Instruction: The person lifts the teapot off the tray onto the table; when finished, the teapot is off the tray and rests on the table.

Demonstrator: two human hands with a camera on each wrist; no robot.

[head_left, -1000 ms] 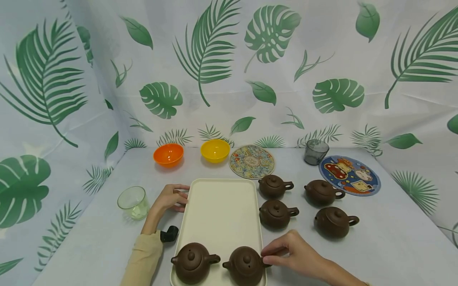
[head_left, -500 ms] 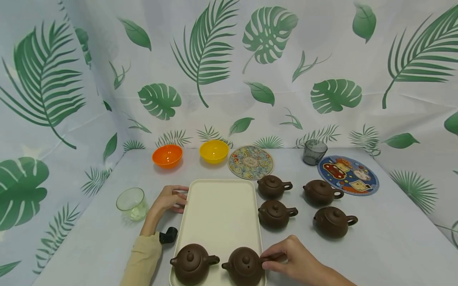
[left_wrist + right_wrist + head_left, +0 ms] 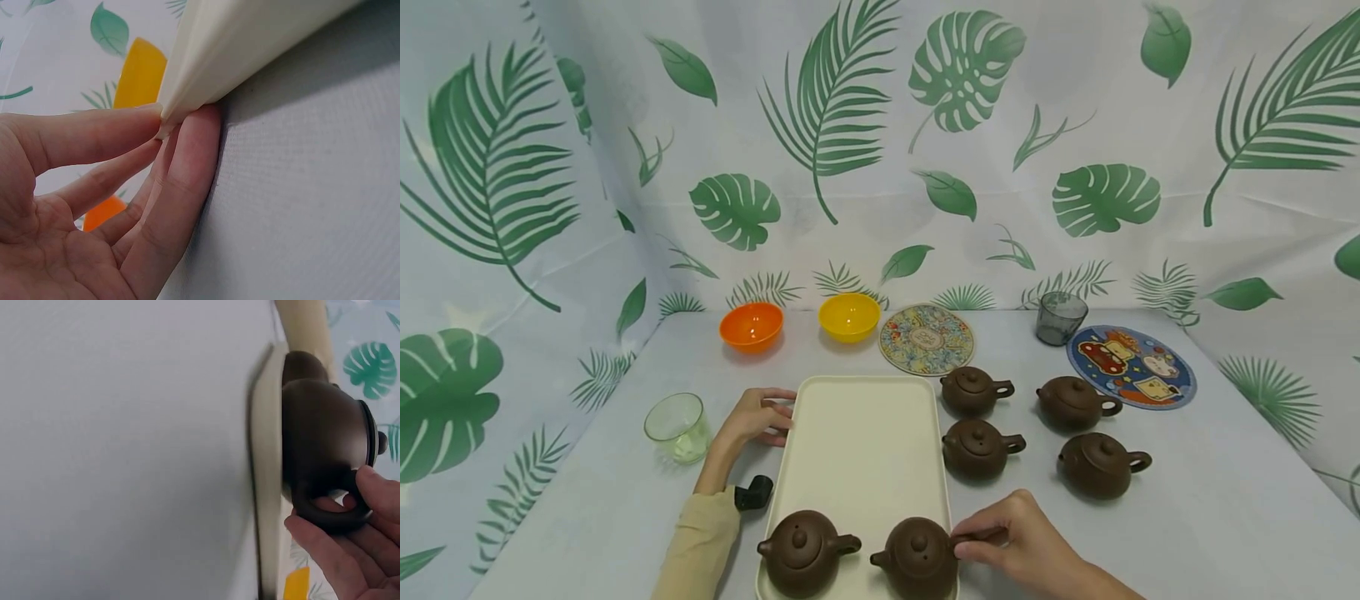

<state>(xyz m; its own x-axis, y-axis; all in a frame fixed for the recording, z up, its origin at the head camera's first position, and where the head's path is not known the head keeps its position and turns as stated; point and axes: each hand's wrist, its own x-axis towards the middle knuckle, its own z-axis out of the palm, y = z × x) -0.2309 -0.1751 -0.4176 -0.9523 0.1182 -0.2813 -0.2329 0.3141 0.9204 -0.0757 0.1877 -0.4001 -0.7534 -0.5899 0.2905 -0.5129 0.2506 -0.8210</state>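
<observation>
On the near right part of a cream tray [image 3: 865, 450] sits a brown teapot [image 3: 917, 557]. My right hand [image 3: 1028, 546] grips its handle, with fingers through and around the loop in the right wrist view, where the same teapot [image 3: 325, 434] shows from the side. A second brown teapot [image 3: 802, 552] stands to its left on the tray. At the tray's left edge is my left hand [image 3: 752, 421]. The left wrist view shows that hand [image 3: 125, 181] pinching the tray rim [image 3: 206, 56] between thumb and fingers.
Several brown teapots [image 3: 981, 448] stand just right of the tray. A green-tinted glass [image 3: 679, 427] is left of my left hand. Along the back are an orange bowl [image 3: 752, 327], a yellow bowl [image 3: 849, 318], a patterned round mat [image 3: 927, 339], a grey glass [image 3: 1062, 318] and a blue mat [image 3: 1131, 367].
The teapot in my right hand has shifted slightly to the right on the tray over the last half second. My left hand keeps its place at the tray's edge.
</observation>
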